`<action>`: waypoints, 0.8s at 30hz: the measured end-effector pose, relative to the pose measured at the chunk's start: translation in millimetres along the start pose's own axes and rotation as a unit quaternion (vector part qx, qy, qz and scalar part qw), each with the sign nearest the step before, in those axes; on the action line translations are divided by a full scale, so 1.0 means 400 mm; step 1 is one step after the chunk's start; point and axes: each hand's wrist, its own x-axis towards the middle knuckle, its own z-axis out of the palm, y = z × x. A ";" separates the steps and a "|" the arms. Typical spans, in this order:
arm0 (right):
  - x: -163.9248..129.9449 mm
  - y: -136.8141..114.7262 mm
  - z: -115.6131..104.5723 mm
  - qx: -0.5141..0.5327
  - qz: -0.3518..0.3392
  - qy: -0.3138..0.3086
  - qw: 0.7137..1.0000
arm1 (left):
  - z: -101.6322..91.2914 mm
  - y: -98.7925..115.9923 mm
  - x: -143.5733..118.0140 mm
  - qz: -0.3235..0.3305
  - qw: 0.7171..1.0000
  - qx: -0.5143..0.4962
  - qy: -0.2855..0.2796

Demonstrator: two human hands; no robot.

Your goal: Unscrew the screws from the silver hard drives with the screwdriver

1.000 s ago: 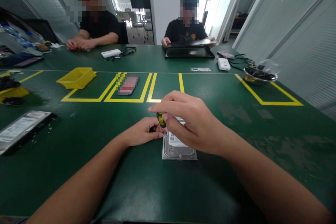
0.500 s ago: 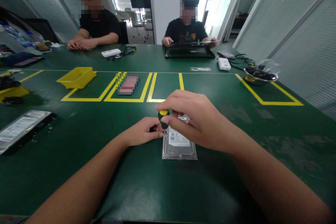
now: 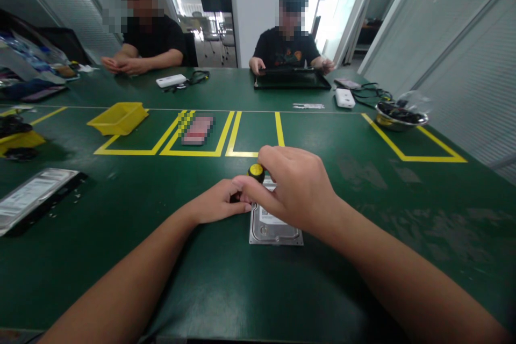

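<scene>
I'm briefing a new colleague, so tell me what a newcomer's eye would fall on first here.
First, the right hand at the centre, holding a black-and-yellow handle over the silver hard drive, with the left hand by the drive's left edge. Next, the bright yellow tray, farther back on the left, covering part of a yellow tape outline on the green table.

Tool handle [image 3: 256, 172] yellow and black; hard drive [image 3: 278, 235] silver, label [image 3: 269, 217] white; tabletop [image 3: 242, 290] green.

Silver hard drive [image 3: 277, 231] and black-and-yellow tool handle [image 3: 256, 172]
Drive lies flat, white label up; handle stands cap-up near the drive's far left corner.
</scene>
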 end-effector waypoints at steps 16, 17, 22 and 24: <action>0.018 0.011 -0.042 0.176 0.023 -0.064 0.982 | 0.004 -0.025 0.010 0.059 0.996 -0.060 -0.007; 0.018 0.013 -0.044 0.179 0.016 -0.061 0.982 | 0.005 -0.026 0.010 0.057 0.997 -0.058 -0.005; 0.018 0.017 -0.052 0.190 0.002 -0.068 0.979 | 0.007 -0.027 0.011 0.055 0.997 -0.049 -0.001; 0.019 0.016 -0.051 0.192 0.000 -0.062 0.979 | 0.007 -0.027 0.012 0.054 0.997 -0.049 -0.006</action>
